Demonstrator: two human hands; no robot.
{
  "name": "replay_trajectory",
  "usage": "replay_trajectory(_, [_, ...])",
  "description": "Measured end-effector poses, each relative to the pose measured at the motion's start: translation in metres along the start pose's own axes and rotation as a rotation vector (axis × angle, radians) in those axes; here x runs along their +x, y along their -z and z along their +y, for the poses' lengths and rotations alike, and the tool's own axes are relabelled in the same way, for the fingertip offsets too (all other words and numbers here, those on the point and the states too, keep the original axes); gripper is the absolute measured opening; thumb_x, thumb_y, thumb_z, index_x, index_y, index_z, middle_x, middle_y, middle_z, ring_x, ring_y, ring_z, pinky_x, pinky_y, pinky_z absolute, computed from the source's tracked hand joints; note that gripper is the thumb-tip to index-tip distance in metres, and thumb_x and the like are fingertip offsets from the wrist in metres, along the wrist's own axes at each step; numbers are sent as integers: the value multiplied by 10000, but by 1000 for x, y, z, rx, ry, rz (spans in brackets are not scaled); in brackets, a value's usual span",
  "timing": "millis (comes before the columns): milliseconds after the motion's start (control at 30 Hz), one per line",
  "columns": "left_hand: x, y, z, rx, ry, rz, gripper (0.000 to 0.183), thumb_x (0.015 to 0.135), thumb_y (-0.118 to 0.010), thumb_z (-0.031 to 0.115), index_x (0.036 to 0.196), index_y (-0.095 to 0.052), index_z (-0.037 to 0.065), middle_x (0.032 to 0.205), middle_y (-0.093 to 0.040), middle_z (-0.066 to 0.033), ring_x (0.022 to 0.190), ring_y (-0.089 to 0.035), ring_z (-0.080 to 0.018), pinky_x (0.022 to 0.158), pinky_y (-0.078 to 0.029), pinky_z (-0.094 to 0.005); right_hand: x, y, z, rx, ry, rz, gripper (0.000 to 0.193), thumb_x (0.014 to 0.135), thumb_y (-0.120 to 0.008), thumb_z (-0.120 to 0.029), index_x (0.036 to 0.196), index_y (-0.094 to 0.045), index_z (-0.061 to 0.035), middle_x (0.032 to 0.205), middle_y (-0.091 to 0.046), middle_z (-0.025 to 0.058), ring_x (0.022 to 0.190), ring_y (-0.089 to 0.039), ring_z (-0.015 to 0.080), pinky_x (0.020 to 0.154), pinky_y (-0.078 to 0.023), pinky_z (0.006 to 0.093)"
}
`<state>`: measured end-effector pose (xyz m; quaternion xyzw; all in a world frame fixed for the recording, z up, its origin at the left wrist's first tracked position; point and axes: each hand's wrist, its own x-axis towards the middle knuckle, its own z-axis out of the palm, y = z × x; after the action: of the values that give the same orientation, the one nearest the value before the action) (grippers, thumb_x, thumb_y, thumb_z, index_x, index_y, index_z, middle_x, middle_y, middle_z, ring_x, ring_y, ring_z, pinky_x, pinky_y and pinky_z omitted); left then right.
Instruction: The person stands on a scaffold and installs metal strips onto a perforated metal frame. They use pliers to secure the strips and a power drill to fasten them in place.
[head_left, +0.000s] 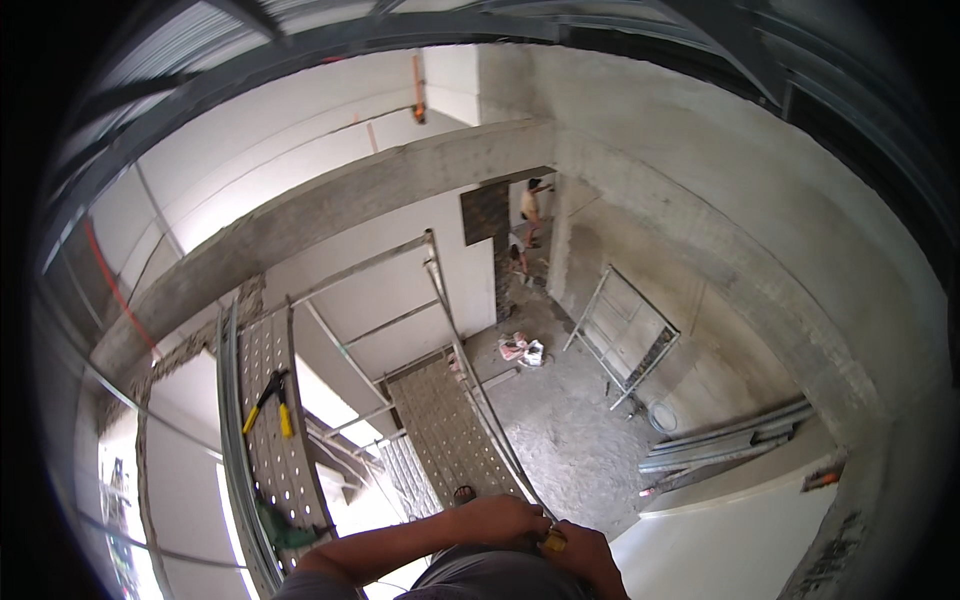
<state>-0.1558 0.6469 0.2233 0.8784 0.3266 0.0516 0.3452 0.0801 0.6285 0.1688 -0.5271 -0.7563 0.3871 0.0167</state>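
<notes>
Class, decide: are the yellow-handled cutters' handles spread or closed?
Spread: the cutters show yellow grips standing apart, with perforated plank visible between them.

On my clock, centred on the left hand (508,518) and right hand (588,556), I have a drill (283,525) at nine, cutters (286,418) at ten, both on a plank (262,352); a platform (445,425) toward eleven; sacks (522,350) on the floor (580,465) at twelve, people (531,210) beyond; a frame (645,299) by the wall (730,335) at one; bars (715,447) at two.
</notes>
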Motion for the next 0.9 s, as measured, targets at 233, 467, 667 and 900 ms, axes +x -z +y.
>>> replay_trajectory(233, [-25, 11, 0, -75, 177, 57, 314, 861, -649, 256, 1114, -616, 74, 1005, -672, -188, 918, -680, -407, 796, -537, -500, 26, -4, -16, -63, 46, -122, 492, 810, -735, -533, 1052, -680, -109, 959, -724, 168, 928, -696, 376, 813, -548, 451])
replay_trajectory(467, [-64, 14, -41, -124, 243, 170, 356, 871, -659, 267, 1195, -638, 119, 1039, -679, -146, 948, -681, -389, 817, -537, -492, 83, 2, -58, -215, 143, -253, 463, 813, -746, -505, 1049, -672, -113, 925, -726, 159, 896, -702, 372, 796, -551, 440])
replay_trajectory(667, [-121, 44, -78, -145, 322, 280, 367, 867, -673, 248, 1208, -616, 124, 1025, -663, -149, 915, -674, -389, 802, -537, -500, 144, -4, -124, -256, 256, -297, 455, 829, -727, -495, 1055, -655, -106, 947, -721, 166, 913, -696, 374, 805, -547, 450])
replay_trajectory(900, [-193, 37, -119, -86, 426, 559, 261, 852, -654, 249, 1062, -668, 96, 966, -688, -144, 858, -690, -381, 775, -545, -494, 200, -36, -211, -352, 346, -406, 437, 824, -745, -474, 1005, -656, -87, 897, -717, 163, 892, -694, 379, 783, -543, 454])
